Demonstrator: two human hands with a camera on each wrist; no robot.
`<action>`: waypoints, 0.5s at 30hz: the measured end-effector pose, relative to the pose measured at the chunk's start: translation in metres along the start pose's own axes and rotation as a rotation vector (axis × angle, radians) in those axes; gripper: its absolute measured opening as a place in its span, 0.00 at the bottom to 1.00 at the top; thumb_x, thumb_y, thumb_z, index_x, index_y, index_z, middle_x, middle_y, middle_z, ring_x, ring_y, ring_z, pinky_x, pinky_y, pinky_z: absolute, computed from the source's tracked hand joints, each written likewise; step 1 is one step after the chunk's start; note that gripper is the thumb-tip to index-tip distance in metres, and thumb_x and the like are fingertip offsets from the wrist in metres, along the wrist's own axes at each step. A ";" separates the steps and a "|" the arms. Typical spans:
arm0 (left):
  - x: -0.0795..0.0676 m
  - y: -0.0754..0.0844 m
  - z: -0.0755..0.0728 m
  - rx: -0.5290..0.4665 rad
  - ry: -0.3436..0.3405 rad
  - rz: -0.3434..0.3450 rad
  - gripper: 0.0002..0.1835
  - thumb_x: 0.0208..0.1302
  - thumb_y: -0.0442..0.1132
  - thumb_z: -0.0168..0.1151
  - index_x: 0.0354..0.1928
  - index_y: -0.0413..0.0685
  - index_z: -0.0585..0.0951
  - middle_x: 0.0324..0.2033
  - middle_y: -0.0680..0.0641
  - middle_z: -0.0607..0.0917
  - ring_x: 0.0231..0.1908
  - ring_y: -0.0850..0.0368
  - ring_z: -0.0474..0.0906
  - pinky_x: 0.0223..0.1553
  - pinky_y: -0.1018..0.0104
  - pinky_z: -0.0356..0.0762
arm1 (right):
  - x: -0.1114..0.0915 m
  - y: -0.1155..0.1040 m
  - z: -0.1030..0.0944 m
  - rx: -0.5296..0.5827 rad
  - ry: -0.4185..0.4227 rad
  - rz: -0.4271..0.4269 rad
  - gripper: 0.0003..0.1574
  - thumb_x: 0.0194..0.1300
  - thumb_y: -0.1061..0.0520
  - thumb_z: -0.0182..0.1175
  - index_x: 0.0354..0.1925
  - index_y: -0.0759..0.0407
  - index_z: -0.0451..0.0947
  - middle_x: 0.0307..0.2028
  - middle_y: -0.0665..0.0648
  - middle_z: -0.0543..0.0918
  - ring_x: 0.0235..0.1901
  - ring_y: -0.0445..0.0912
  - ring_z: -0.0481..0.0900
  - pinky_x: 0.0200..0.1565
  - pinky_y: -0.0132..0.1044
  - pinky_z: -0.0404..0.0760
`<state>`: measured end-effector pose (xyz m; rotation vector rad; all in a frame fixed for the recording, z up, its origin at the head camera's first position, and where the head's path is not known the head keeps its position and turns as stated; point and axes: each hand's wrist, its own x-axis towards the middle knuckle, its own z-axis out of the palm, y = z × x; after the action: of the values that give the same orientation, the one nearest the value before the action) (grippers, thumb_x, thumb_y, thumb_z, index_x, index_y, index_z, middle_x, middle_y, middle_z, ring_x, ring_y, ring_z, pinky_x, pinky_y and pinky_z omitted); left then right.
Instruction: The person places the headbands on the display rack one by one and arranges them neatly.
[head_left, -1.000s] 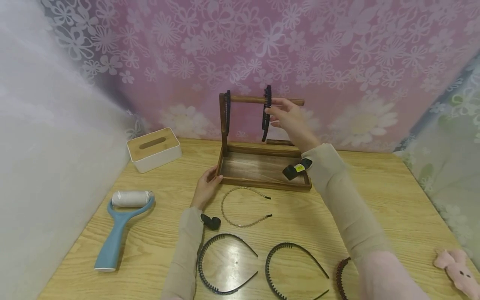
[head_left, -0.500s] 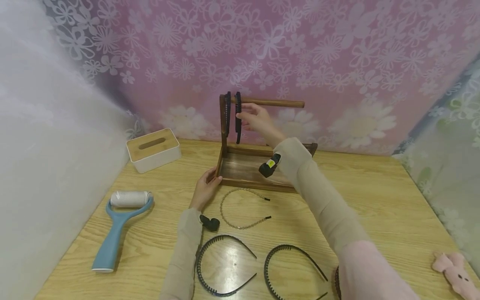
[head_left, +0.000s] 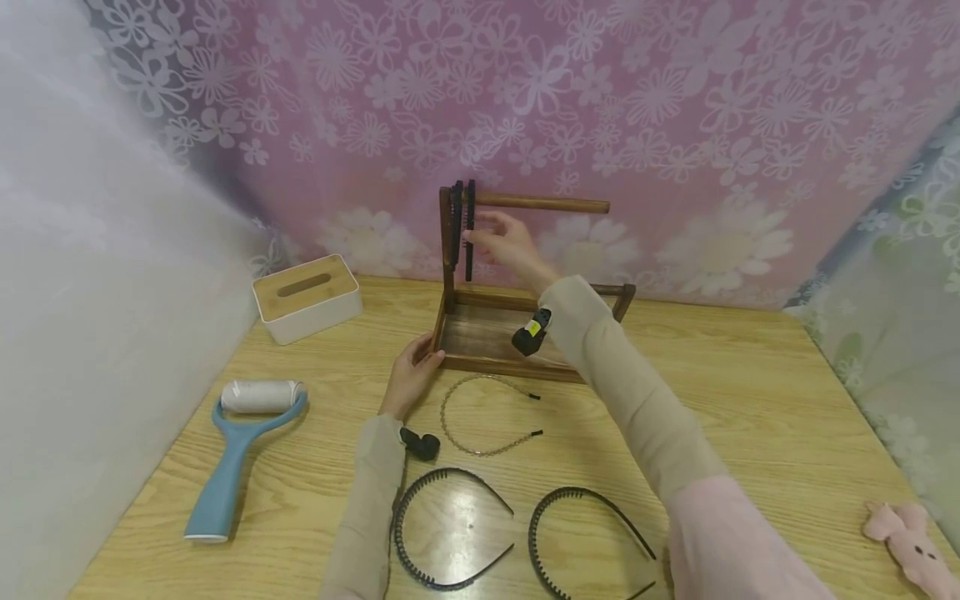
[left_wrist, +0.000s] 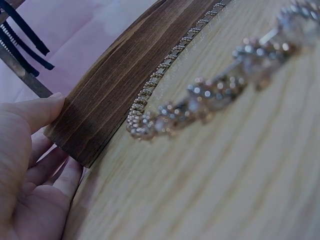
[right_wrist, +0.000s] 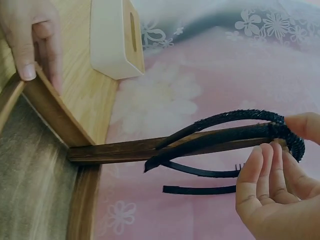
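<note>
head view: right hand aloft at headband

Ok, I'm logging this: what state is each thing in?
Wooden rack: upright, gripped by left hand
Inner headband: hanging on rod
Outer headband: on rod, pinched by right hand
Beaded headband: lying on table
Toothed headbands: lying flat
Lint roller: lying untouched
Tissue box: no tissue showing
Plush toy: lying

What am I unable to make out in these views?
- Head view: near right corner of the rack tray, hidden behind the right sleeve.
- Head view: lower bend of the right tabletop headband, cut off by the bottom edge.
- Left wrist view: nearest beads of the beaded headband, blurred; its ends lie outside the frame.
- Right wrist view: part of the hanging headbands, behind the right hand.
</note>
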<state>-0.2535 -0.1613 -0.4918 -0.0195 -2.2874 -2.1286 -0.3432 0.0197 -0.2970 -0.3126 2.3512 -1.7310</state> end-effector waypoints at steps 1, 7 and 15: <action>-0.003 0.005 0.000 0.005 -0.004 -0.003 0.31 0.70 0.37 0.58 0.71 0.34 0.62 0.71 0.35 0.63 0.71 0.41 0.60 0.74 0.54 0.62 | -0.002 0.002 0.000 0.002 -0.002 0.003 0.34 0.69 0.49 0.60 0.70 0.49 0.64 0.58 0.59 0.77 0.47 0.47 0.77 0.56 0.43 0.81; -0.001 -0.001 0.001 0.020 0.004 0.009 0.32 0.71 0.39 0.58 0.72 0.36 0.61 0.72 0.36 0.63 0.72 0.41 0.60 0.74 0.54 0.62 | -0.014 0.020 0.000 0.002 -0.031 0.016 0.35 0.69 0.48 0.61 0.70 0.50 0.65 0.60 0.60 0.75 0.52 0.54 0.78 0.54 0.45 0.81; 0.003 -0.010 0.003 0.019 0.032 0.032 0.30 0.70 0.39 0.59 0.71 0.38 0.64 0.70 0.37 0.66 0.70 0.42 0.62 0.73 0.55 0.64 | -0.042 0.060 0.009 0.000 -0.136 0.023 0.32 0.71 0.51 0.58 0.69 0.53 0.65 0.60 0.63 0.76 0.51 0.54 0.79 0.55 0.47 0.82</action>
<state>-0.2569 -0.1594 -0.5020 -0.0215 -2.2736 -2.0763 -0.3035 0.0409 -0.3556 -0.3881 2.2506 -1.6442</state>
